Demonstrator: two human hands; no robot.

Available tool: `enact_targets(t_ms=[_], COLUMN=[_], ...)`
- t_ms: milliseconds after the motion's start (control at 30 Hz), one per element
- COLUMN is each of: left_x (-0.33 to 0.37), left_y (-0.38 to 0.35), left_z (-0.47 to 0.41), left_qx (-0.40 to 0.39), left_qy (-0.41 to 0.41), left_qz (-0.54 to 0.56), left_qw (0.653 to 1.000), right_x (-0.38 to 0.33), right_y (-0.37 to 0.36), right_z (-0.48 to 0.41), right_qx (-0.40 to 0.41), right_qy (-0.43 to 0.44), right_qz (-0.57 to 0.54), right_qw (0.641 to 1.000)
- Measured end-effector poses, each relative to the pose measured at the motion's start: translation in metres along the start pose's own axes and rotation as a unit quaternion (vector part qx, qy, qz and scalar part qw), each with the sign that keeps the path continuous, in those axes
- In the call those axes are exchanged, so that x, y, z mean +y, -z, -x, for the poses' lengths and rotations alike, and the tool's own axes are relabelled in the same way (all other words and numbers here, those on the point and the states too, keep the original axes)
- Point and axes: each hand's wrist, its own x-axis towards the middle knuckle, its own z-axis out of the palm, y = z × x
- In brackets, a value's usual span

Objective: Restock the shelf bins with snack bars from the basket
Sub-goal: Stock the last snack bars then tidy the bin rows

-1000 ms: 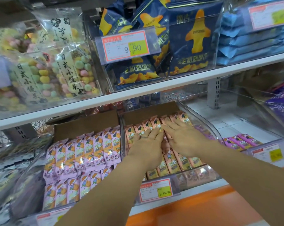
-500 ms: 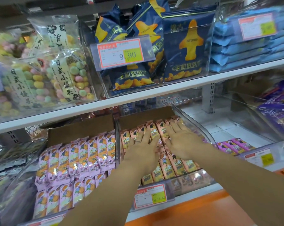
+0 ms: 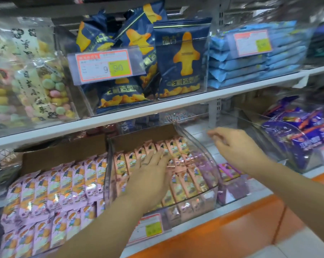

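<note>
A clear plastic bin [image 3: 204, 161] on the lower shelf holds rows of peach-pink snack bars [image 3: 185, 181]. My left hand [image 3: 150, 172] lies flat on the bars in the middle of that bin, fingers straight. To the right of the bin, over the neighbouring compartment, my right hand [image 3: 235, 146] hovers in the air. Its fingers are loosely bent and hold nothing. The basket is not in view.
A bin of lilac-pink bars [image 3: 51, 190] sits to the left. Purple bars [image 3: 230, 170] lie low in the bin to the right, and purple-blue packs [image 3: 306, 135] fill a bin further right. The upper shelf [image 3: 176, 105] carries navy snack bags and blue packs.
My right hand has lifted off the peach-pink bars and moved right, out of the bin. My left hand stays on the bars. The view has shifted slightly.
</note>
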Motion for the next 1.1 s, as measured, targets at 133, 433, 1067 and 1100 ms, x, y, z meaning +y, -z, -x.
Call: enact_targets(t_ms=[133,433,1067,1100], left_x=[0.042,0.062,0.062,0.062], left_y=[-0.009,-0.025,-0.027,-0.026], left_z=[-0.001,0.004,0.001,0.001], left_qx=[-0.030,-0.086,-0.064,-0.065], left_qy=[-0.037,-0.001,0.001,-0.001], left_qz=[0.067,0.071,0.055,0.057], left_qw=[0.997,0.994,0.996,0.996], right_x=[0.068,0.073,-0.009,-0.013], right_y=[-0.013,-0.030,-0.016,-0.019], right_z=[-0.003,-0.032,0.052,0.056], right_qx=[-0.211,-0.415,-0.126,-0.126], right_qy=[-0.106,-0.089,-0.025,-0.013], right_qz=[0.127,0.205,-0.031,-0.003], right_qw=[0.963,0.882,0.991,0.992])
